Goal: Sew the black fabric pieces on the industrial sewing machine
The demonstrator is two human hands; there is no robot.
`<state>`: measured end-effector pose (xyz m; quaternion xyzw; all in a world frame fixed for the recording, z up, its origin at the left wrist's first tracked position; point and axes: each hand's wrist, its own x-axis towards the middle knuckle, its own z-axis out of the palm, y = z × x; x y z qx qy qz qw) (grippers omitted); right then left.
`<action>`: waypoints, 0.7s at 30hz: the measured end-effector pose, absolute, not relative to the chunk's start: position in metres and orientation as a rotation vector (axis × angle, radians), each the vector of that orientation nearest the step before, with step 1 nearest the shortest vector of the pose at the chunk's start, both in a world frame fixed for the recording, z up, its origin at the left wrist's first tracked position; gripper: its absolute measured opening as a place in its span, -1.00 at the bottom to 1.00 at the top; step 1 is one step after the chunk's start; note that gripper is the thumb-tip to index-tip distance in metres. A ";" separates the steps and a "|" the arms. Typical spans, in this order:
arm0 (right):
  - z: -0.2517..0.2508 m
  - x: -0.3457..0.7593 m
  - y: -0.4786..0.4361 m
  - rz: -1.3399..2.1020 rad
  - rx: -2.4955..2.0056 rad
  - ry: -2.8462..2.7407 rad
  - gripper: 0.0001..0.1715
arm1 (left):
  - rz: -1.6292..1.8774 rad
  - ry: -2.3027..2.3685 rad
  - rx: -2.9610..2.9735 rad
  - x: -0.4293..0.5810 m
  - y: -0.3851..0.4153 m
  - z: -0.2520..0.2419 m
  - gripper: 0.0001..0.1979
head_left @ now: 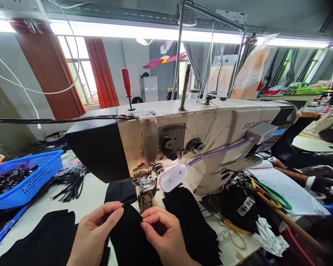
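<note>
Between my hands, a piece of black fabric (pixel 130 236) hangs in front of the sewing machine (pixel 166 122). My left hand (pixel 96 231) pinches its upper left edge between thumb and fingers. The right edge is pinched by my right hand (pixel 165 232), close below the needle area. The machine's presser foot and needle area (pixel 145 186) sit just beyond my fingertips, lit by a white lamp (pixel 172 178) on a purple flexible neck. More black fabric pieces (pixel 192 221) lie to the right, and another black piece (pixel 39 236) lies at the left.
A blue basket (pixel 41 173) of black strips stands at the left, beside a bundle of black straps (pixel 73 181). On the right are scissors with yellow and green handles (pixel 274 195), a paper sheet (pixel 291 188) and crumpled paper (pixel 270 236). A red screwdriver (pixel 126 83) stands on the machine.
</note>
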<state>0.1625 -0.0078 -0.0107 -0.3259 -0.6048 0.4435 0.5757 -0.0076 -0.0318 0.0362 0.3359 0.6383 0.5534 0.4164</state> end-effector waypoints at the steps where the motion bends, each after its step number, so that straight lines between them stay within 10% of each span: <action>1: -0.010 0.162 -0.008 1.068 -0.781 -1.393 -0.87 | 1.393 1.590 0.784 -0.007 -0.031 0.037 -0.50; 21: -0.022 0.151 -0.009 1.248 -0.959 -1.225 -0.85 | 1.338 1.537 0.831 -0.009 -0.020 0.020 -0.62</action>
